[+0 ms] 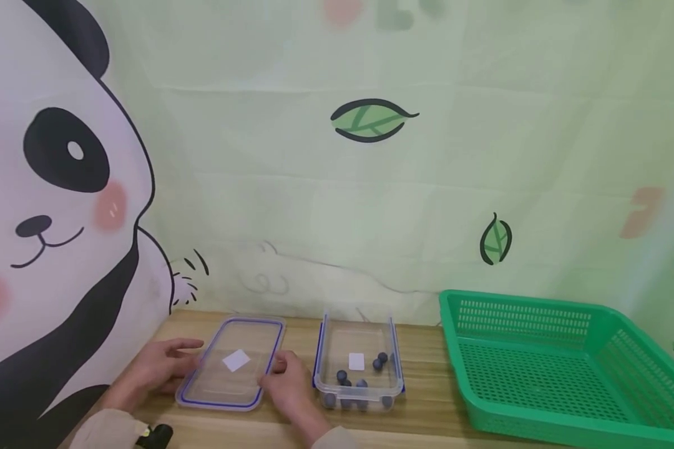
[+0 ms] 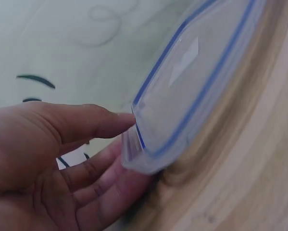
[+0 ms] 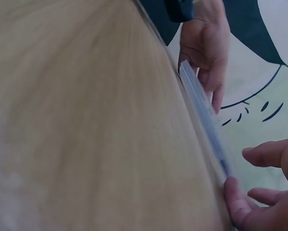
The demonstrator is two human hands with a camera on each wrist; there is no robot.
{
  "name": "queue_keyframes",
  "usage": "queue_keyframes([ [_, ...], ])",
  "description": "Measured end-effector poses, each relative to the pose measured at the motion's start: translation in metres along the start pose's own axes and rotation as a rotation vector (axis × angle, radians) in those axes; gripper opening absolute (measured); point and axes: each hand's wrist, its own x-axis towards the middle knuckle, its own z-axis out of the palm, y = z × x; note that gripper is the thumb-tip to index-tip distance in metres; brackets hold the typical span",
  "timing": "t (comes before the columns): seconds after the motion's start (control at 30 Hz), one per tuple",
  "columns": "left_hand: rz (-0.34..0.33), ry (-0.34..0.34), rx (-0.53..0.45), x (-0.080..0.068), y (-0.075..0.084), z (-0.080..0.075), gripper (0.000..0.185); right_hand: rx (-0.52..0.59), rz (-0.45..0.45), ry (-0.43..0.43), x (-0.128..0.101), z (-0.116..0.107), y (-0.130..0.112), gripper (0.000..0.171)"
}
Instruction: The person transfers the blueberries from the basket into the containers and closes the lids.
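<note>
In the head view a clear plastic lid with a blue seal and a white sticker lies on the wooden table. My left hand is at its left edge. In the left wrist view the left thumb meets the lid's rim while the other fingers reach beneath it, pinching the edge. My right hand is by the lid's right side; one fingertip touches the edge and the other fingers stand apart from it. To the right sits a clear box holding several blueberries.
A large green plastic basket stands on the right of the table. A pale green cloth backdrop with a panda and leaves printed on it rises right behind the table. The box's white sticker shows through its clear wall.
</note>
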Motion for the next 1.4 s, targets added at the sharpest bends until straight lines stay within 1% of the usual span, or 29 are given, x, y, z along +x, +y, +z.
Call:
queue_keyframes([
  [0.13, 0.004, -0.019, -0.023, 0.001, -0.008, -0.005, 0.056, 0.092, 0.003, -0.036, 0.002, 0.0, 0.003, 0.047],
  [0.2, 0.012, -0.038, -0.031, 0.002, -0.01, -0.007, 0.054, 0.116, 0.009, -0.043, 0.001, -0.001, 0.003, 0.047],
  [0.33, 0.007, -0.069, -0.04, 0.002, -0.009, -0.009, 0.049, 0.12, 0.027, -0.029, 0.001, -0.002, 0.002, 0.046],
  [0.43, 0.017, -0.099, -0.031, 0.001, -0.006, -0.01, 0.047, 0.09, 0.04, -0.02, 0.001, -0.003, 0.001, 0.046],
  [0.57, 0.048, -0.12, 0.031, -0.004, 0.002, -0.018, 0.046, 0.081, 0.038, -0.02, 0.0, -0.005, -0.008, 0.05],
  [0.63, 0.073, -0.134, 0.063, -0.007, 0.008, -0.023, 0.046, 0.113, 0.04, -0.034, -0.001, -0.008, -0.016, 0.055],
  [0.73, 0.09, -0.149, 0.054, -0.01, 0.017, -0.028, 0.047, 0.156, 0.039, -0.061, -0.001, -0.015, -0.03, 0.06],
  [0.8, 0.115, -0.166, 0.035, -0.012, 0.024, -0.028, 0.051, 0.182, 0.029, -0.078, -0.001, -0.022, -0.039, 0.061],
  [0.83, 0.115, -0.162, 0.024, -0.013, 0.028, -0.027, 0.052, 0.181, 0.02, -0.085, -0.001, -0.026, -0.043, 0.061],
  [0.9, 0.133, -0.158, 0.0, -0.015, 0.036, -0.023, 0.055, 0.172, 0.001, -0.098, 0.0, -0.035, -0.05, 0.061],
  [1.07, 0.221, -0.145, -0.019, -0.022, 0.061, -0.006, 0.06, 0.12, -0.04, -0.122, 0.004, -0.066, -0.064, 0.064],
  [1.17, 0.26, -0.118, -0.034, -0.026, 0.077, 0.009, 0.058, 0.099, -0.057, -0.143, 0.006, -0.087, -0.069, 0.063],
  [1.27, 0.294, -0.088, -0.069, -0.031, 0.091, 0.026, 0.056, 0.053, -0.071, -0.16, 0.008, -0.11, -0.071, 0.061],
  [1.4, 0.343, -0.083, -0.134, -0.035, 0.109, 0.051, 0.053, 0.011, -0.085, -0.153, 0.01, -0.14, -0.072, 0.058],
])
